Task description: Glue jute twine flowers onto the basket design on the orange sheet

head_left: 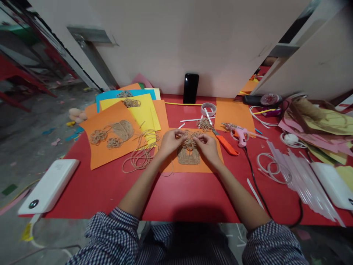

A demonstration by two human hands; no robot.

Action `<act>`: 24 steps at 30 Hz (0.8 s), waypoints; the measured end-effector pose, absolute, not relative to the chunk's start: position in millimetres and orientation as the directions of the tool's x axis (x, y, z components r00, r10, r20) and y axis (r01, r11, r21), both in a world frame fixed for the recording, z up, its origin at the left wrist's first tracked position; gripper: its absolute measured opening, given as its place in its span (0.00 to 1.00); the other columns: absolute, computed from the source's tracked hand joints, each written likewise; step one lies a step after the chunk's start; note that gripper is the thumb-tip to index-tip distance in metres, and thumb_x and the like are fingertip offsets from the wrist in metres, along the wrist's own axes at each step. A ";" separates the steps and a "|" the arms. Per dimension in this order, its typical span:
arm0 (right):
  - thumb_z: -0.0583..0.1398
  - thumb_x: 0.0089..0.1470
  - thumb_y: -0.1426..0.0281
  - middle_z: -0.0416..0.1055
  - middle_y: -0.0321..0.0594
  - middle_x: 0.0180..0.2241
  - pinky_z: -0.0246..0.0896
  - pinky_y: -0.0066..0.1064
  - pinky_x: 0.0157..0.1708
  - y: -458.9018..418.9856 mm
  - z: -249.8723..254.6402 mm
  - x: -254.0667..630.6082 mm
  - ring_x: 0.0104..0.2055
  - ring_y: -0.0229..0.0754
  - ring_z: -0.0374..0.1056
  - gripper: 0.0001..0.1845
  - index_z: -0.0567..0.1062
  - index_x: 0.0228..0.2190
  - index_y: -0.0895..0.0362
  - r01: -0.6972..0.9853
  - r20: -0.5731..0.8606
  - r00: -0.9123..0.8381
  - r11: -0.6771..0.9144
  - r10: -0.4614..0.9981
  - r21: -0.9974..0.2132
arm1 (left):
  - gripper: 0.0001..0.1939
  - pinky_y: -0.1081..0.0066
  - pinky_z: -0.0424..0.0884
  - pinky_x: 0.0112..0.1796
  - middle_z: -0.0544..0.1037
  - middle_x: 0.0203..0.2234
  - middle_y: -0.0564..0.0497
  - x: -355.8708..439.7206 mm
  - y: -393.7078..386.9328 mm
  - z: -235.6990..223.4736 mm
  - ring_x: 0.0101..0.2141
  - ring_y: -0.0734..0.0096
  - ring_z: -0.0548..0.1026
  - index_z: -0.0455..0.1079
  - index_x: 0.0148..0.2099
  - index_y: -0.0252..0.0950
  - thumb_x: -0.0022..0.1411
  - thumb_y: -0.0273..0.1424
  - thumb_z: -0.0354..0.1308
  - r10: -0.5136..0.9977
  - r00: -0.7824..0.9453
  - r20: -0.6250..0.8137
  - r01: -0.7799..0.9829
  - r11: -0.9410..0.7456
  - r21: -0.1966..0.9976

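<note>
Both hands are at a looped twine flower (190,141) above a coiled twine basket shape (189,156) on an orange paper sheet (172,168). My left hand (172,141) pinches the flower's left side with thumb and forefinger. From the other side, my right hand (207,148) has its fingers closed on the flower's right edge. Another looped twine flower (205,124) lies just beyond my right hand, beside an orange-handled cutter (226,145). Loose twine (142,152) is heaped left of my left hand.
At left, an orange sheet (96,156) bears twine pieces, near yellow paper (150,114). A pink glue gun (242,137), its black cord and clear glue sticks (306,184) are at right. A phone (191,88) leans on the wall. A white power bank (51,186) overhangs the left edge.
</note>
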State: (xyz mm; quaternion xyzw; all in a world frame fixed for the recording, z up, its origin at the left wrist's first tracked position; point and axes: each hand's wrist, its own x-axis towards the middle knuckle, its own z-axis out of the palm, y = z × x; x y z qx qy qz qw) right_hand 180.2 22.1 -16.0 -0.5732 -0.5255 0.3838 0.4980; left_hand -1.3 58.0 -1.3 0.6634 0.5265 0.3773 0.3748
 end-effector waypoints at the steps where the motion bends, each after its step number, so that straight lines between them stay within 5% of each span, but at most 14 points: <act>1: 0.65 0.50 0.56 0.72 0.36 0.25 0.61 0.30 0.30 23.4 -18.3 179.7 0.27 0.39 0.66 0.17 0.75 0.28 0.58 0.239 0.092 0.159 0.052 0.983 -0.970 | 0.09 0.66 0.71 0.37 0.81 0.33 0.47 -0.3 57.7 -4.7 0.34 0.64 0.78 0.77 0.39 0.36 0.56 0.34 0.65 0.984 0.133 0.119 0.441 -0.166 0.882; 11: 0.68 0.45 0.60 0.69 0.30 0.23 0.56 0.29 0.27 28.2 -26.8 175.4 0.24 0.37 0.62 0.17 0.72 0.34 0.55 0.453 0.157 0.194 0.054 0.968 -0.890 | 0.05 0.64 0.69 0.41 0.82 0.32 0.49 10.5 49.8 -9.0 0.36 0.62 0.76 0.78 0.36 0.38 0.59 0.32 0.63 0.969 0.062 0.238 0.657 -0.219 0.722; 19: 0.66 0.48 0.60 0.70 0.31 0.25 0.56 0.29 0.30 26.6 -25.1 175.4 0.25 0.39 0.65 0.19 0.68 0.39 0.54 0.550 0.203 0.160 0.084 0.966 -0.831 | 0.05 0.62 0.66 0.43 0.81 0.33 0.49 11.5 49.1 -14.8 0.38 0.60 0.72 0.77 0.37 0.38 0.62 0.33 0.62 0.938 0.119 0.325 0.755 -0.298 0.584; 24: 0.62 0.54 0.62 0.70 0.34 0.28 0.53 0.30 0.31 24.2 -19.8 173.5 0.28 0.40 0.64 0.11 0.67 0.35 0.54 0.675 0.289 0.070 0.168 0.955 -0.719 | 0.05 0.62 0.65 0.42 0.80 0.32 0.49 12.0 47.8 -15.6 0.39 0.59 0.70 0.76 0.37 0.38 0.63 0.34 0.61 0.930 0.121 0.346 0.773 -0.307 0.555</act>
